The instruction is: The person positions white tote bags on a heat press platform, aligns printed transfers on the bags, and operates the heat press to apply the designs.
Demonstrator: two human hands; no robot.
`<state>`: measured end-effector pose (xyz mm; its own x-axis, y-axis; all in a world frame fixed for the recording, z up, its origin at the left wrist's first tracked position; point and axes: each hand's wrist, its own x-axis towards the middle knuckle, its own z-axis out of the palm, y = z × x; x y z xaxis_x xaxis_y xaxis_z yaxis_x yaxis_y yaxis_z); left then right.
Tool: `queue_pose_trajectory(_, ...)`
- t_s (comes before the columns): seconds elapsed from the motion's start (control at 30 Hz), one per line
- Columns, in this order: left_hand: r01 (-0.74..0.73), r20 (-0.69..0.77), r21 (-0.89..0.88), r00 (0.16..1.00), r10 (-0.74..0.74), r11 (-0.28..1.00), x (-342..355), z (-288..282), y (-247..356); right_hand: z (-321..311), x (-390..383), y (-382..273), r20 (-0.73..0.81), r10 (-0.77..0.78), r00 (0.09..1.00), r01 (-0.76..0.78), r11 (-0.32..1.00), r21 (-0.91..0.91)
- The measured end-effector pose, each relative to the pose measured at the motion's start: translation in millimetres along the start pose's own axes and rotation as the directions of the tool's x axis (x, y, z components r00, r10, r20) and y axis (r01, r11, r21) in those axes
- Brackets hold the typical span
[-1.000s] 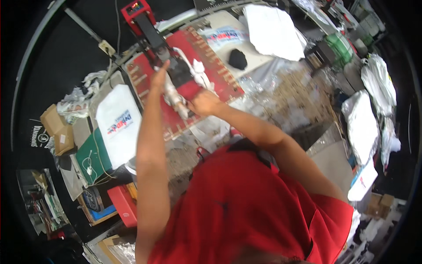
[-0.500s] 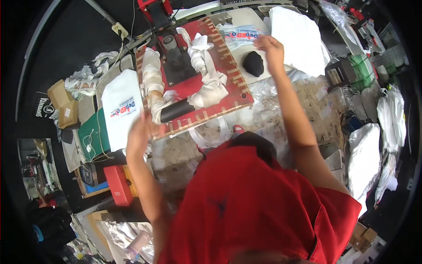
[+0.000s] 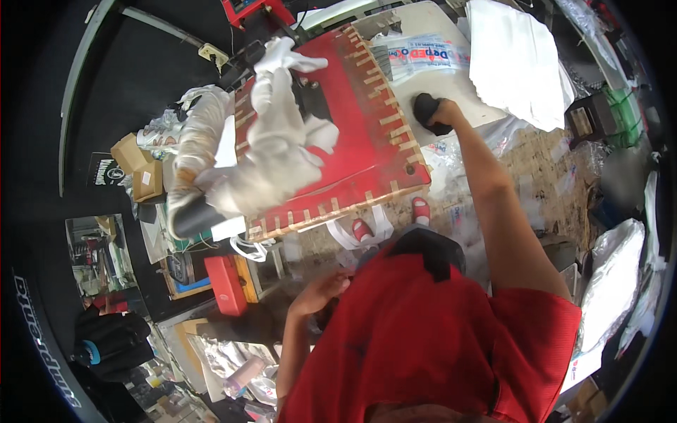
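Observation:
My right hand (image 3: 446, 113) grips a dark black cloth pad (image 3: 426, 110) resting on the pale board at the far right of the press. Beside it lies a clear plastic packet with blue and red print (image 3: 423, 53). My left hand (image 3: 321, 292) hangs in front of my body with its fingers loosely bent and apart, holding nothing. Left of centre, the heat press handle wrapped in white cloth (image 3: 271, 169) is blurred by motion and swung out over the left side of the red padded platen (image 3: 356, 141), whose edges are taped. Neither hand touches the handle.
A stack of white sheets or bags (image 3: 518, 67) lies at the far right. White straps (image 3: 381, 229) hang below the platen's front edge. At left stand a red box (image 3: 226, 285) and an open cardboard box (image 3: 144, 169). Plastic-wrapped bundles (image 3: 613, 278) are on the right.
The wrapped handle has swung left off the platen's middle. My left hand has drawn back from it toward my body. My right hand has come down from the packet onto the black pad.

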<state>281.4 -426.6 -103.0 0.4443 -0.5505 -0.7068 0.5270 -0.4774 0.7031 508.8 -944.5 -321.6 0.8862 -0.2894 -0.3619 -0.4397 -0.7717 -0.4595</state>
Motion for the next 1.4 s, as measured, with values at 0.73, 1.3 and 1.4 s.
queue_pose_trajectory(0.73, -0.648, 0.103, 0.109, 0.761, 0.640, 0.753, 156.3, 46.7, 78.6, 0.7, -330.8, -130.1, -0.198, -0.169, 0.965, 0.258, 0.738, 0.624)
queue_pose_trajectory(1.3, -0.003, -0.484, 0.799, 0.590, 0.646, 0.601, 125.9, -72.2, 16.4, 83.0, -130.4, -325.6, -0.319, -0.781, 0.537, 0.714, 0.622, -0.322)
queue_pose_trajectory(1.4, 0.067, -0.414, 0.843, 0.714, 0.565, 0.534, 130.1, -79.8, 2.6, 110.2, -120.1, -348.6, -0.240, -0.817, 0.525, 0.722, 0.576, -0.383)
